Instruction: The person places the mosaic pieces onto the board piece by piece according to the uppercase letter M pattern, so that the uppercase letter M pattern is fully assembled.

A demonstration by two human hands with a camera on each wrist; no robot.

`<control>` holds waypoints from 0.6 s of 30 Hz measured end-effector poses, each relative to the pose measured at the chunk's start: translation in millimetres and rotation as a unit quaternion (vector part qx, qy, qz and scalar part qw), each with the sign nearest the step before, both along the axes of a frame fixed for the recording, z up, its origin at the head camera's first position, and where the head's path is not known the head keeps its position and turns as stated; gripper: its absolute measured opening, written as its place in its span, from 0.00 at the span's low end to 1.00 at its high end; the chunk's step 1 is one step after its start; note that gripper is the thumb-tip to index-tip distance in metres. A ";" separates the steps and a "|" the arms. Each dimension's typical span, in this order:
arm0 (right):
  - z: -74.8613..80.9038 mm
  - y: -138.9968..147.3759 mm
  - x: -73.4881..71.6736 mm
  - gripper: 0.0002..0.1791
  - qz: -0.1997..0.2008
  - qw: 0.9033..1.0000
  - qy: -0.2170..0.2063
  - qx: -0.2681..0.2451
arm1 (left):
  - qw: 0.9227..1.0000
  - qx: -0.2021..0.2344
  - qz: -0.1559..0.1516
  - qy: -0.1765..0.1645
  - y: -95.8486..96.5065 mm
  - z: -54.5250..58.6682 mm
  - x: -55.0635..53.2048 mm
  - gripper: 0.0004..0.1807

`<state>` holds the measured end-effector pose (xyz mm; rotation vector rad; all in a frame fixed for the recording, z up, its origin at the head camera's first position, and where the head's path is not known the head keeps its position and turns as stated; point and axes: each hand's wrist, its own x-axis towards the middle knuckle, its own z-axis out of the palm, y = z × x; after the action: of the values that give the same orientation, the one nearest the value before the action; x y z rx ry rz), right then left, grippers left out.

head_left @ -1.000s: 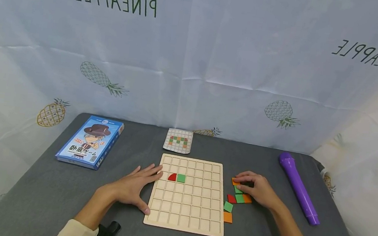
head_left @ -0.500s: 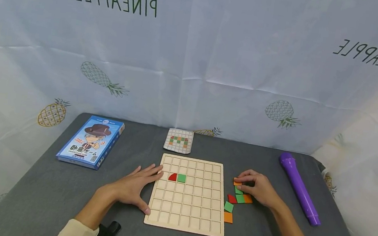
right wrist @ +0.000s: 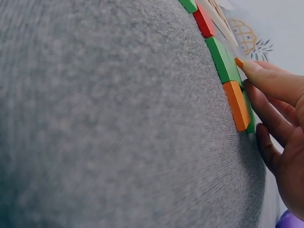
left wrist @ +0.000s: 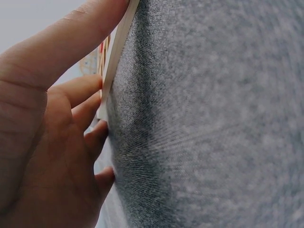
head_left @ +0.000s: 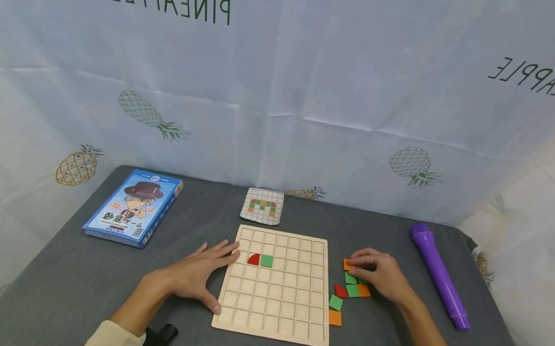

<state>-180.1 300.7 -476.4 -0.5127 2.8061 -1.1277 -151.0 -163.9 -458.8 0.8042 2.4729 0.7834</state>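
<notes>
My left hand (head_left: 197,276) rests with spread fingers on the left edge of a pale wooden grid board (head_left: 271,305). In the left wrist view its thumb (left wrist: 85,35) lies at the board's edge. A red quarter-round tile (head_left: 253,259) and a green square tile (head_left: 266,261) sit side by side in the board's grid. Right of the board, my right hand (head_left: 380,273) pinches an orange tile (right wrist: 239,62) between thumb and fingers, close over the loose tiles. Just below are green tiles (right wrist: 221,57), a red tile (right wrist: 204,20) and another orange tile (right wrist: 236,105).
A pattern card (head_left: 261,207) with a coloured grid lies behind the board. A blue game box (head_left: 133,208) is at the left, and a purple stick-like tube (head_left: 438,276) at the right. More loose tiles, one green (head_left: 335,303) and one orange (head_left: 335,318), lie along the board's right edge.
My right hand and the orange tile have shifted very slightly, and a little more of the green tile beneath shows. The left hand and board stay put.
</notes>
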 end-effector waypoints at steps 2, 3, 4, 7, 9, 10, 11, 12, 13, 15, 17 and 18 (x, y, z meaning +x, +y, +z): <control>0.9 -1.0 -0.8 0.09 -0.002 1.000 0.003 0.002 | 1.000 0.001 0.000 -0.001 -0.3 0.0 0.2 0.67; 1.3 -2.0 -1.1 0.09 -0.004 1.000 0.003 0.003 | 1.000 0.001 0.000 -0.001 -0.2 0.1 0.2 0.67; 1.8 -2.9 -1.8 0.09 -0.004 1.000 0.006 0.005 | 1.000 0.001 0.000 -0.001 -0.3 0.3 0.2 0.67; 4.0 -6.8 -3.8 0.09 0.000 1.000 0.012 0.011 | 1.000 0.001 0.000 -0.003 -0.5 0.6 0.2 0.67; 5.7 -10.4 -5.7 0.09 0.006 1.000 0.013 0.015 | 1.000 0.001 0.000 -0.004 -0.7 0.5 0.3 0.67; 6.8 -12.3 -6.7 0.09 0.011 1.000 0.014 0.017 | 1.000 0.000 0.001 -0.003 -0.8 0.4 0.3 0.67; 8.0 -14.4 -7.5 0.10 0.016 1.000 0.014 0.018 | 1.000 -0.001 0.001 -0.003 -0.9 0.3 0.4 0.67; 9.0 -16.6 -8.5 0.10 0.020 1.000 0.015 0.018 | 1.000 -0.001 0.002 -0.003 -1.0 0.3 0.3 0.67; 10.0 -18.9 -9.4 0.10 0.023 0.999 0.015 0.018 | 1.000 -0.001 0.002 -0.003 -1.0 0.2 0.3 0.67; 11.9 -23.7 -11.1 0.11 0.031 0.999 0.017 0.018 | 1.000 -0.001 0.002 -0.003 -0.8 0.1 0.1 0.67; 12.9 -29.1 -12.6 0.11 0.039 0.999 0.015 0.015 | 1.000 -0.002 0.002 -0.004 -0.6 0.2 -0.1 0.67; 13.0 -32.0 -13.4 0.11 0.043 0.999 0.012 0.011 | 1.000 -0.002 0.002 -0.004 -0.4 0.3 -0.2 0.67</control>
<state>-193.5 268.7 -463.3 -0.6431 2.7835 -1.0811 -151.2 -164.3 -458.5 0.7941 2.4685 0.7820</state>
